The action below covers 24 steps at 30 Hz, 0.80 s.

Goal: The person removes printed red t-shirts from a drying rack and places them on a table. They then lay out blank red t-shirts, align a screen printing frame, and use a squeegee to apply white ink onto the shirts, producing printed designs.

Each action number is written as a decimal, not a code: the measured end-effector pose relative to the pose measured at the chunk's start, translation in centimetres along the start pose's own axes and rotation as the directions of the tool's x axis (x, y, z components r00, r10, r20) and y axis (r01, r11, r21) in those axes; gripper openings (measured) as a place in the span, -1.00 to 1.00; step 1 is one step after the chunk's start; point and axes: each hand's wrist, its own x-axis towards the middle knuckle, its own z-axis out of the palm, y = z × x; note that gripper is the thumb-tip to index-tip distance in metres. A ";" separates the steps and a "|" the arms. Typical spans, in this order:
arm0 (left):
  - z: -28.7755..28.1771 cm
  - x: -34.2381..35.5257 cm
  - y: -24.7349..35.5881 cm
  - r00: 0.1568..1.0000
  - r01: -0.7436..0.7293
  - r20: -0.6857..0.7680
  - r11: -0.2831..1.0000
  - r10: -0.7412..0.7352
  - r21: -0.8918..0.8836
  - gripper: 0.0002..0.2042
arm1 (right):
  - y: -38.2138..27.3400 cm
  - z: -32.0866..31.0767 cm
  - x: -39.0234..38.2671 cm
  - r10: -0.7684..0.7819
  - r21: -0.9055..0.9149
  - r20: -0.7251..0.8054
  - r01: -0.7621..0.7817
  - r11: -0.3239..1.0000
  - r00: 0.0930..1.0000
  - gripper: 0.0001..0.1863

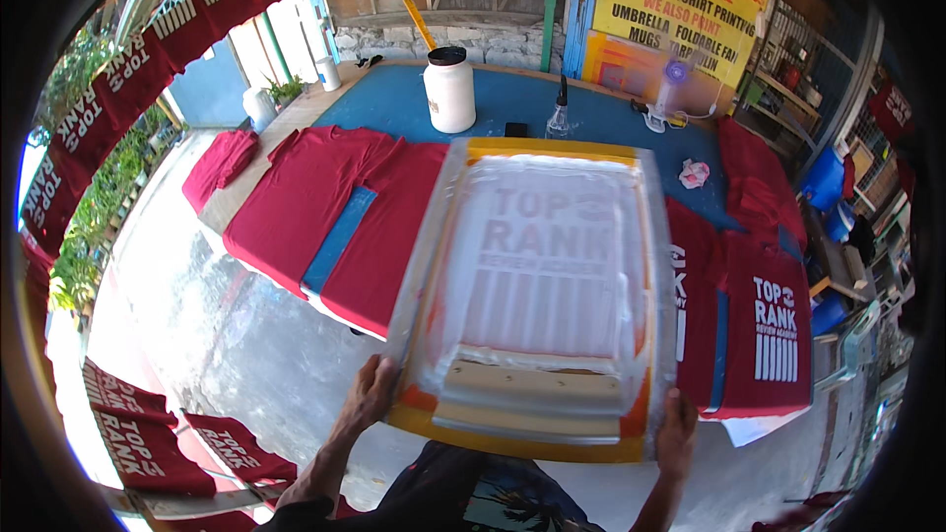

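Observation:
Between my hands is a silkscreen frame (645,236) with yellow and silver edges, held up and tilted over the table's near edge. White ink coats its mesh (552,305), where lettering and stripes show through. A squeegee (532,389) with a wide tan and metal body lies across the frame's near end. My left hand (371,389) grips the lower left side of the frame, and my right hand (677,429) grips its lower right side; the far fingers of both are partly hidden. Beside the frame lie maroon shirts: plain ones (305,202) to the left, a white-printed one (764,320) to the right.
On the blue tabletop (384,89) stand a white ink tub (449,94) with a yellow-handled tool, a clear bottle (559,113), a small fan (667,99) and a crumpled cloth (694,173). Printed maroon shirts (128,424) hang at the left. A yellow sign (680,10) stands behind.

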 end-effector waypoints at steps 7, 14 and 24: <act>-13.3 -4.7 -8.0 0.989 0.108 -0.118 0.985 -0.092 0.138 -0.29 | 0.1 13.7 -7.1 -0.433 0.329 0.195 0.357 0.874 0.880 -0.53; -17.6 -0.8 -11.5 0.991 0.111 -0.086 0.986 -0.100 0.128 -0.21 | -0.3 19.4 -9.2 -0.299 0.417 0.362 0.134 0.899 0.883 -0.53; -16.5 16.0 -14.7 0.995 -0.025 0.099 0.999 0.020 0.047 -0.28 | -2.5 26.0 -6.5 -0.188 0.428 0.231 0.074 0.901 0.954 -0.61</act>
